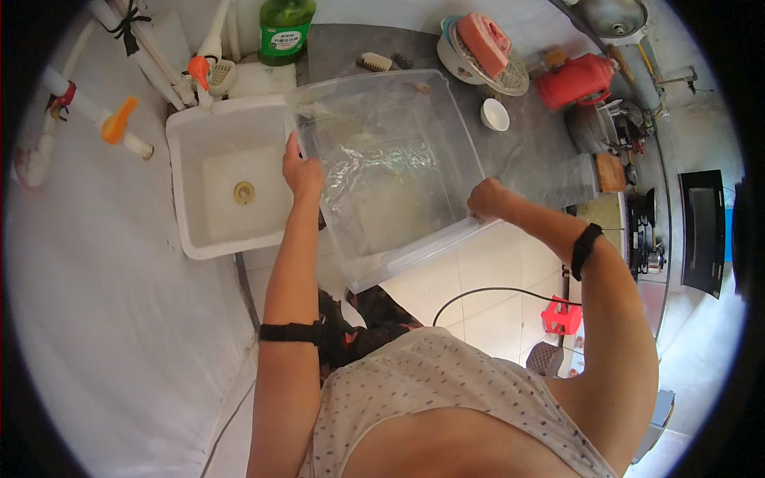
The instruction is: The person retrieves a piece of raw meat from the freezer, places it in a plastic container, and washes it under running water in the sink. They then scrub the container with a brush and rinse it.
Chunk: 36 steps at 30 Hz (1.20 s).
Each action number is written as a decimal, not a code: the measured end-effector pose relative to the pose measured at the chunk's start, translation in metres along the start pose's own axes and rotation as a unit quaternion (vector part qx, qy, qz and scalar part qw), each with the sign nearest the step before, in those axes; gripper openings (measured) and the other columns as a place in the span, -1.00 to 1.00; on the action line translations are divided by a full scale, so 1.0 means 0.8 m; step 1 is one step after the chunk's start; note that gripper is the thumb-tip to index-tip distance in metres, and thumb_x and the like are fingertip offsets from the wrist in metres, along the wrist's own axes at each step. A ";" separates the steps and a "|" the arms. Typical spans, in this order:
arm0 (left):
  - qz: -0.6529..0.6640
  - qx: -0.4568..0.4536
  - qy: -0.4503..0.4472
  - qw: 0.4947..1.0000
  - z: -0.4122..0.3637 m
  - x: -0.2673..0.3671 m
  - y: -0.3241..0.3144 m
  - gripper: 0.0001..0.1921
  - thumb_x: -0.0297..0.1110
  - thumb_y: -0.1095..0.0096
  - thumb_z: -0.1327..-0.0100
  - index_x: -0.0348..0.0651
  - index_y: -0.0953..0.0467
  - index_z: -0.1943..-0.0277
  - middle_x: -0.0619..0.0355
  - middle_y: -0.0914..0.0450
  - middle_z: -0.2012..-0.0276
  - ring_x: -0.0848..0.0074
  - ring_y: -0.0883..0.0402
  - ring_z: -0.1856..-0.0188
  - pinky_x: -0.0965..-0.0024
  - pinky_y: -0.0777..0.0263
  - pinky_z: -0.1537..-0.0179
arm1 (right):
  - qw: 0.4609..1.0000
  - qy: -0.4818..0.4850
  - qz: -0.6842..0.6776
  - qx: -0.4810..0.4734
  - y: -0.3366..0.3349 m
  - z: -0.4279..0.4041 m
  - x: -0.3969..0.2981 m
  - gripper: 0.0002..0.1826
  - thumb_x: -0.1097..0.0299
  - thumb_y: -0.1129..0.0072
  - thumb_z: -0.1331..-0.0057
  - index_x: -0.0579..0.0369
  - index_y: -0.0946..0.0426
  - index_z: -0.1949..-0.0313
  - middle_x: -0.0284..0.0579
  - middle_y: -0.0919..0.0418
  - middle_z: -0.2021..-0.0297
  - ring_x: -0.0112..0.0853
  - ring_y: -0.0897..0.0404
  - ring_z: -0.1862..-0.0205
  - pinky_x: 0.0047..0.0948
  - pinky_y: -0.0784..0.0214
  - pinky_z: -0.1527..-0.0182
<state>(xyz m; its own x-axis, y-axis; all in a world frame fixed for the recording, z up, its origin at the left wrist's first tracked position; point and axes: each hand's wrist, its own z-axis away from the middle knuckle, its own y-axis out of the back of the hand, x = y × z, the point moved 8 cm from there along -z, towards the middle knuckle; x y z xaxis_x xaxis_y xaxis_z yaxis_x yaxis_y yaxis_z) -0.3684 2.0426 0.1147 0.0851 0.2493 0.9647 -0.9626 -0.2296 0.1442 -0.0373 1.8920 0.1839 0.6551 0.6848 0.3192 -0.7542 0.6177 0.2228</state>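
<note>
Both my hands grip a large clear plastic storage box (382,197), held tilted over the counter edge. My left hand (302,170) holds its left side, close to the sink rim. At the box's right side, near the front corner, my right hand (487,198) is closed on the rim. The box looks see-through, with bright glints on its surface; I cannot tell whether water is in it. To the left is a white ceramic sink (200,179) with a round drain (244,192) in its bottom.
An orange-handled tap (199,73) stands behind the sink, beside a green bottle (285,36). On the grey counter (538,161) are a scrub brush (375,61), a white bowl (495,115), a basin (457,63) with a pink block-like thing, and a red thermos jug (577,80). A red stool (560,315) stands on the floor.
</note>
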 end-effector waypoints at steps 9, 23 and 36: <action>0.137 -0.063 0.082 0.985 0.000 -0.019 -0.015 -0.39 -0.41 -0.21 -0.09 -0.23 -0.23 -0.24 -0.04 -0.38 -0.11 0.31 -0.41 -0.11 0.37 -0.26 -0.09 | 0.960 0.010 -0.256 0.110 0.035 -0.052 -0.010 -0.71 0.41 -0.06 -0.03 0.03 -0.60 0.21 -0.02 -0.59 0.22 -0.11 -0.56 0.15 -0.22 -0.41 0.17; 0.175 -0.109 0.213 0.955 0.034 -0.024 -0.013 -0.27 0.05 -0.19 -0.15 -0.13 -0.14 -0.28 0.03 -0.42 0.03 0.34 -0.42 0.07 0.24 -0.35 0.20 | 0.749 0.075 -0.376 0.540 0.259 -0.052 -0.071 -0.86 0.34 -0.04 -0.10 0.00 -0.51 0.33 0.00 -0.49 0.38 -0.11 -0.52 0.27 -0.16 -0.37 0.27; 0.037 -0.102 0.040 0.993 0.088 -0.056 0.006 -0.44 -0.06 0.05 -0.31 -0.26 -0.15 -0.23 -0.03 -0.35 0.01 0.33 -0.34 0.01 0.38 -0.17 0.01 | 0.813 0.114 -0.297 0.487 0.279 -0.063 -0.121 -0.75 0.37 -0.06 -0.10 0.07 -0.43 0.19 0.06 -0.49 0.25 -0.08 -0.56 0.21 -0.16 -0.42 0.22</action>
<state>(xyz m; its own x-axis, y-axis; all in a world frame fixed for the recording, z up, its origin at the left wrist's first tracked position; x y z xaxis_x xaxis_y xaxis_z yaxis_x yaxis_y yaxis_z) -0.3587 1.9640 0.0873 -0.0011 0.3146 0.9492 -0.9982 -0.0567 0.0176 -0.2670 1.9828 0.1565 0.8243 0.4996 -0.2663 0.0941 0.3429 0.9347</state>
